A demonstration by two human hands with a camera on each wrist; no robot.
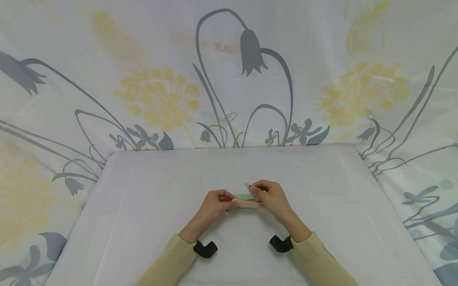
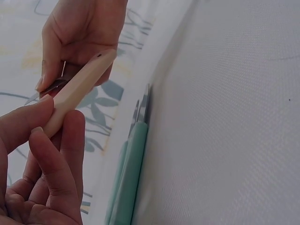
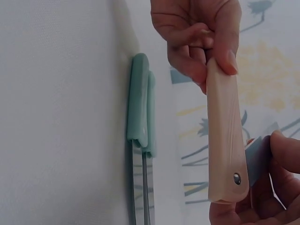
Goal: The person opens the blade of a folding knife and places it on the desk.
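Just above the table, my left hand (image 1: 214,204) pinches one end of the beige handle (image 1: 248,204) of a folding knife. My right hand (image 1: 273,198) is at the riveted end of that handle (image 3: 225,131). Between the right thumb and fingers is the blade (image 3: 258,159), swung partly out at an angle. Part of the blade is hidden by the fingers. Beneath the hands, two knives with mint-green handles (image 3: 138,103) lie side by side on the table, their metal blades (image 2: 146,101) pointing right; neither hand touches them.
A white cloth covers the table (image 1: 143,190). Behind it and at both sides hangs a white curtain (image 1: 229,99) printed with grey and yellow flowers. Black wrist mounts (image 1: 205,249) stick out from both yellow sleeves (image 1: 168,258).
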